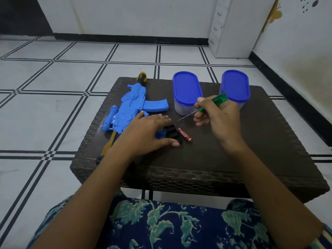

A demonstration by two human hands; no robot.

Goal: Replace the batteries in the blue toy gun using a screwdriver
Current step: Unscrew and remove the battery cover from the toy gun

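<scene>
Containers [186, 94] with blue lids stand behind on the table [251, 141]; a battery [185, 135] lies beside the blue toy gun [125, 108]. My left hand [147, 133] lies open, fingers spread, over its black grip [171, 133]; my right hand [219, 117] grips the green screwdriver [216, 100].

Blue toy gun [125, 106], green-handled screwdriver [206, 107] — blue-lidded tubs [186, 88]

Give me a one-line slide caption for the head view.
Right hand holds a green-handled screwdriver near a loose battery while the left hand rests on the blue toy gun.
</scene>
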